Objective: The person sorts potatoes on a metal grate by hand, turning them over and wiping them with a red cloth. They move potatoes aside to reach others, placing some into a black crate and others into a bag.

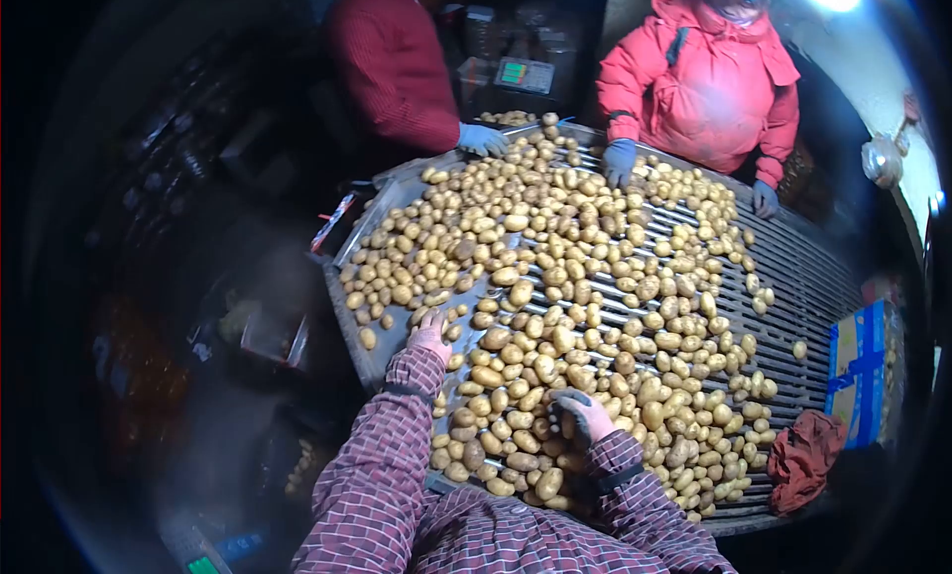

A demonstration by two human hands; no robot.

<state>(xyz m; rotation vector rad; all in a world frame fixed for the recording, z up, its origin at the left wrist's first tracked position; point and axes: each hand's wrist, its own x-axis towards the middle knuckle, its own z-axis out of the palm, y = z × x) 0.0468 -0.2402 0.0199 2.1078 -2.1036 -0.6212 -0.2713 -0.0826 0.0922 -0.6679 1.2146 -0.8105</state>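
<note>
Potatoes (516, 338) lie spread in a thick layer over a slatted metal sorting table (783, 277). My left hand (430, 334) rests on the table's left side, palm down, its fingers stretched forward against several potatoes; bare metal shows beside it. Nearer to me, my right hand (585, 415) is among the potatoes, with dark covering on its fingers. Those fingers curve loosely leftward over the heap, and no potato shows clearly in them. Its fingertips and thumb are partly hidden. Both my arms wear checked sleeves with dark bands at the wrists.
Across the table, a person in a red sweater (392, 68) has a gloved hand (483, 140) at the rim. Another person in a red padded jacket (709, 88) has gloved hands at the potatoes and edge. A cardboard box (858, 371) and red cloth (808, 460) are at right.
</note>
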